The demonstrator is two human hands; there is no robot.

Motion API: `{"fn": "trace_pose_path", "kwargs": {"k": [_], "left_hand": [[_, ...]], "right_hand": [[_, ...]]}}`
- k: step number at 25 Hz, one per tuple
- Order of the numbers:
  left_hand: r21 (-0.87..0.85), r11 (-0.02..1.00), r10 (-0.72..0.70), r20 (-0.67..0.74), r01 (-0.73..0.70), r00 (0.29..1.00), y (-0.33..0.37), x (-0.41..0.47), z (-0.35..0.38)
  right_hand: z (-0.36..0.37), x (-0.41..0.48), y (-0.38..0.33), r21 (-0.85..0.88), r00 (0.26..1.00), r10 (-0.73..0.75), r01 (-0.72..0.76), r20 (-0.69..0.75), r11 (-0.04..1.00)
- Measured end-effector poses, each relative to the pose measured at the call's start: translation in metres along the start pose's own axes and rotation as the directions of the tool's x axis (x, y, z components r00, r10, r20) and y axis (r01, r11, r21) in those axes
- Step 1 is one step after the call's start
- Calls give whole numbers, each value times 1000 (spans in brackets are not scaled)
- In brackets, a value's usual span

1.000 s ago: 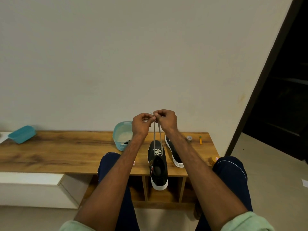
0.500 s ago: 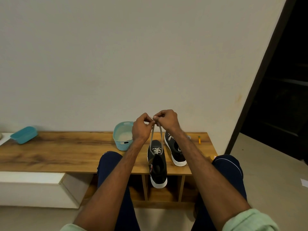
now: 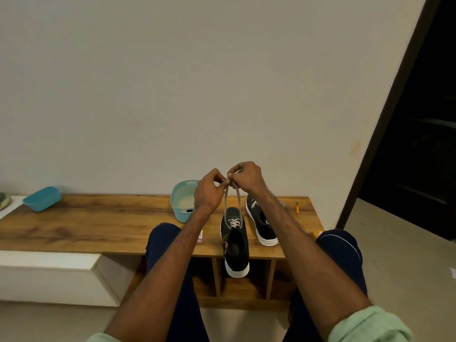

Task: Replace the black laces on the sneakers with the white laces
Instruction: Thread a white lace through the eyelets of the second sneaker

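A black sneaker (image 3: 235,245) with a white sole lies on the wooden bench (image 3: 98,223), its heel hanging over the front edge. White lace (image 3: 233,206) crosses its lower eyelets, and both free ends rise to my hands. My left hand (image 3: 208,191) and my right hand (image 3: 245,177) meet above the shoe, each pinching a lace end. A second black sneaker (image 3: 261,222) lies just to the right, partly behind my right forearm.
A light blue basket (image 3: 182,202) stands left of the shoes, and a teal box (image 3: 42,198) sits at the bench's far left. A small orange item (image 3: 297,207) lies near the right end. My knees flank the bench front. A dark doorway opens at right.
The lace ends, pulled straight up a second ago, now bow outward into a loop under my hands. My hands stayed together above the shoe.
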State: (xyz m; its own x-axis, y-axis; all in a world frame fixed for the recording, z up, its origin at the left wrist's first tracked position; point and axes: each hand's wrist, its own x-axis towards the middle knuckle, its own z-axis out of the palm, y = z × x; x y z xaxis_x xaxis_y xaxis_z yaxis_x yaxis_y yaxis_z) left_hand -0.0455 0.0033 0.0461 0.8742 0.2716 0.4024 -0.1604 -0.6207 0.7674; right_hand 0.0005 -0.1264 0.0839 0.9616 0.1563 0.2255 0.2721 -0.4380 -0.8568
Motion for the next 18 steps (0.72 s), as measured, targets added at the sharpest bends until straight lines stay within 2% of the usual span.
{"fn": "trace_pose_path", "kwargs": {"k": [4,7,11,18], "left_hand": [[90,996,3,-17,-2,1000,4,-7,5],[126,992,-9,-49,15,999,2,-13,7],[79,996,-35,-81,42,996,-4,-12,4],[-86,992,-96,-15,94,995,-9,-7,5]], "right_hand": [[15,-5,9,13,997,14,-14,-70,1000],[17,-8,16,-51,999,-38,37,-12,998],[12,-14,20,-178,982,-92,121,163,976],[19,-18,22,-330,986,-69,117,154,937]]}}
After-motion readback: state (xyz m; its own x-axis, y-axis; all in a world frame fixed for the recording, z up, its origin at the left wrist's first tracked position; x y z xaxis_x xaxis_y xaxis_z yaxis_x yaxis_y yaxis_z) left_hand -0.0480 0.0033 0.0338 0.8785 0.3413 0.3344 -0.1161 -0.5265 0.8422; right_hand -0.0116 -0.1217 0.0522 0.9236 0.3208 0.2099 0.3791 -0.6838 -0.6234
